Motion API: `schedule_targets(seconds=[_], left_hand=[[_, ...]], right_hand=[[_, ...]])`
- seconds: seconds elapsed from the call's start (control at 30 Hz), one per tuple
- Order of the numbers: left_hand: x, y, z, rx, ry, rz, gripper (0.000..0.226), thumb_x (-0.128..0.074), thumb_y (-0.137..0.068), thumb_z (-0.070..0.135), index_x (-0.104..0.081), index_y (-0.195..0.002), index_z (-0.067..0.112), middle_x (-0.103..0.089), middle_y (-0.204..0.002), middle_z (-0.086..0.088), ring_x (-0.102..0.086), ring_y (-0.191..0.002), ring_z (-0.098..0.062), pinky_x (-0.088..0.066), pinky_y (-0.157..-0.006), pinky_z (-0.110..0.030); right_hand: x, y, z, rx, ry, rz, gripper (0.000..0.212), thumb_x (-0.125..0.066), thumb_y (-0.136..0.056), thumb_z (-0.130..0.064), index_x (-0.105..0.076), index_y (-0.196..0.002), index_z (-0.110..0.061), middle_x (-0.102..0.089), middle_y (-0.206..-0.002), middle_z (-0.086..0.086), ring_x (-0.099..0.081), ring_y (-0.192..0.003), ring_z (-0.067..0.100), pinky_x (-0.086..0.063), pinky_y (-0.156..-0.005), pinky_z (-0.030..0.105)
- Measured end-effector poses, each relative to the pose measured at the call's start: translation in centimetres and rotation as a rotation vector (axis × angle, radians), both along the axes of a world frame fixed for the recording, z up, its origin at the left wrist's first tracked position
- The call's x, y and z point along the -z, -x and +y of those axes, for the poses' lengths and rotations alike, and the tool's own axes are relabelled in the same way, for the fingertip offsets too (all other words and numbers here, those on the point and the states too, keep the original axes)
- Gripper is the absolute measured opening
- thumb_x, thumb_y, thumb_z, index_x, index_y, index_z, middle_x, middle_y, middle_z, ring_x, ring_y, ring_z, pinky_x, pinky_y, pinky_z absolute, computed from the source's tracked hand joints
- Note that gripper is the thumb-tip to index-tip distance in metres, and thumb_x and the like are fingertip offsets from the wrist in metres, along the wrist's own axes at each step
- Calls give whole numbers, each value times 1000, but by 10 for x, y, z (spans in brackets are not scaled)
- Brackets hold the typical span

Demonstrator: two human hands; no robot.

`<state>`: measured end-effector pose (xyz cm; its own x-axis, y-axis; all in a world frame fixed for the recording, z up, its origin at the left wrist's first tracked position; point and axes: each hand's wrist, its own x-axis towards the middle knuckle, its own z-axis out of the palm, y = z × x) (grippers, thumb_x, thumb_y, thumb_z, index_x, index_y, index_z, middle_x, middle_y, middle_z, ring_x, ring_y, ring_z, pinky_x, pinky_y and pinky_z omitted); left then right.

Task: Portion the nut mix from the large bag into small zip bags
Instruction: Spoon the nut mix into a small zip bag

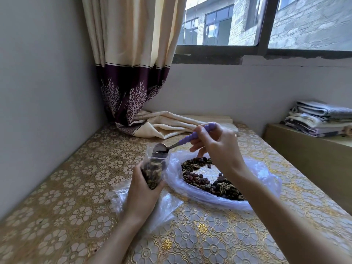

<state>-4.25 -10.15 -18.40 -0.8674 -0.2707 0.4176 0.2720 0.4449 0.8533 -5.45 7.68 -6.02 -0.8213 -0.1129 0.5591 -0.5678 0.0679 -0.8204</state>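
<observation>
My left hand [142,189] grips a small clear zip bag [155,166], held upright with its mouth open and partly filled with nut mix. My right hand [217,145] pinches the purple handle of a metal spoon [175,144]. The spoon's bowl is tipped over the bag's mouth. To the right, the large clear bag [266,172] lies open on the table with dark nut mix [209,178] spread inside it. My right forearm crosses over part of the large bag.
More clear plastic bags [165,204] lie on the table under my left wrist. The table has a gold floral cloth [80,187]. A cream and purple curtain [133,88] drapes onto the far table edge. Folded towels [320,119] sit on a ledge at right.
</observation>
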Motion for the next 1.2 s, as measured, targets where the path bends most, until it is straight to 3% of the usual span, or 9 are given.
schedule_targets(seconds=[0.17, 0.3, 0.5, 0.77, 1.0, 1.2], left_hand=[[1, 1, 0, -2, 13, -1, 63, -73, -75, 27, -28, -118, 40, -49, -114, 10, -50, -104, -7, -41, -74, -14], [2, 1, 0, -6, 16, 2, 63, -73, -75, 28, -28, -118, 41, -49, -114, 10, -51, -104, -9, -43, -76, -18], [3, 2, -2, -16, 10, -1, 63, -74, -75, 28, -30, -119, 38, -50, -110, 12, -52, -102, -9, -41, -71, -16], [3, 4, -1, -21, 27, 13, 60, -74, -75, 28, -29, -114, 39, -48, -104, 17, -52, -100, -10, -37, -69, -11], [8, 7, -3, -51, 51, 10, 63, -75, -73, 29, -33, -120, 32, -51, -110, 9, -52, -100, -10, -36, -68, -10], [6, 5, -1, -59, 73, 16, 60, -75, -73, 30, -32, -113, 37, -53, -108, 9, -53, -96, -9, -36, -65, -10]], right_hand=[[-2, 0, 9, -41, -21, 59, 14, -48, -96, -7, -58, -86, -6, -74, -74, -3, -66, -61, 19, -50, -49, 24], [-4, -1, 20, -25, 95, 41, 17, -47, -96, -7, -57, -83, -8, -74, -72, 0, -64, -56, 17, -49, -49, 21], [11, 12, 51, 215, 289, -104, 23, -48, -96, -17, -60, -81, -4, -71, -64, 4, -61, -50, 15, -47, -46, 20], [53, 32, 98, 492, 168, -256, 26, -51, -95, -20, -60, -73, -11, -65, -64, 8, -61, -47, 12, -46, -45, 20], [62, 41, 110, 406, 110, -424, 28, -46, -98, -18, -57, -76, -5, -61, -63, 12, -56, -41, 12, -44, -38, 18], [61, 44, 98, 234, 93, -564, 36, -45, -99, -17, -57, -67, -3, -63, -46, 4, -55, -36, 8, -40, -35, 15]])
